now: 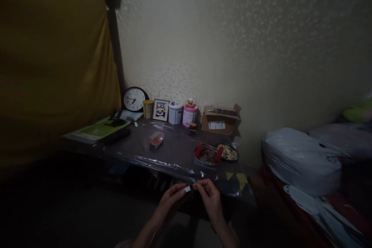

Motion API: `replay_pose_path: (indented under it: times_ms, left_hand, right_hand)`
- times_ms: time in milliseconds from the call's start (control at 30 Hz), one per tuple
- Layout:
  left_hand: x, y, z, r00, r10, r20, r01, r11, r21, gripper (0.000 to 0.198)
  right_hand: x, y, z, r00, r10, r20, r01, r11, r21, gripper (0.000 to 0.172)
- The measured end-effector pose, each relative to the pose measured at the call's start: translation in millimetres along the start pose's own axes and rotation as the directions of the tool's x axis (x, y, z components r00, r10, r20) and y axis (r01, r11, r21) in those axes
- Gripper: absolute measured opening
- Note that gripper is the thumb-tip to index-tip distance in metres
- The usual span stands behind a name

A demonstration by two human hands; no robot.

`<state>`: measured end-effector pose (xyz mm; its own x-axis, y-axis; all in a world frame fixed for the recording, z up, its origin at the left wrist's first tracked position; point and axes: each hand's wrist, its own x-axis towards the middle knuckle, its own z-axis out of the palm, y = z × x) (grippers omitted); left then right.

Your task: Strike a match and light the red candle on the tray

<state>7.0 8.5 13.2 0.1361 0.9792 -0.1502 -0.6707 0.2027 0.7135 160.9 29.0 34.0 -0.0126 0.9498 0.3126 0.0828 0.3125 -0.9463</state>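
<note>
In front of the table's near edge, my left hand (pixel 172 197) pinches a small white piece with a dark end (pixel 188 188) between thumb and fingers. The fingers of my right hand (pixel 209 197) close on the dark end of the same piece. It is too small and dim to name its kind. Beyond my hands, a round dish with two red handles (pixel 207 155) holds many small dark bits. Right beside it lies another round dish (pixel 228 152) full of pale, thin pieces. A small orange-red box (pixel 157 140) rests further left on the table.
Plastic sheeting covers the table (pixel 177 151). Along the wall stand a clock (pixel 135 99), a yellow cup (pixel 148 109), a panda picture (pixel 161 110), two tubs (pixel 175 114) and an open cardboard box (pixel 220 121). Green booklets (pixel 100 131) lie left; a white bag (pixel 299 159) sits right.
</note>
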Motion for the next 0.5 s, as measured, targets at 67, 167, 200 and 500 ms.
replay_pose_path:
  times_ms: [67, 167, 200, 500]
  left_hand:
    - [-1.7, 1.6, 1.4, 1.000, 0.009, -0.002, -0.009, 1.000, 0.001, 0.028]
    - [-3.7, 3.9, 3.1, 1.000, 0.027, 0.015, -0.028, 0.999, 0.016, 0.027]
    - [-4.0, 4.5, 3.4, 0.999, 0.034, 0.015, -0.034, 0.999, 0.032, 0.028]
    - [-2.9, 3.5, 0.2, 0.998, 0.052, 0.017, -0.053, 0.995, 0.082, 0.031]
  right_hand:
    - [-0.7, -0.8, 0.6, 1.000, -0.010, 0.005, 0.010, 1.000, -0.027, 0.023]
    - [-1.5, -1.9, 1.3, 0.999, -0.046, 0.010, 0.047, 0.996, -0.078, 0.021]
    - [-1.8, -2.2, 1.4, 0.998, -0.059, 0.012, 0.060, 0.994, -0.093, 0.020]
    - [-3.0, 0.0, 2.2, 0.992, -0.123, 0.010, 0.123, 0.984, -0.130, 0.021]
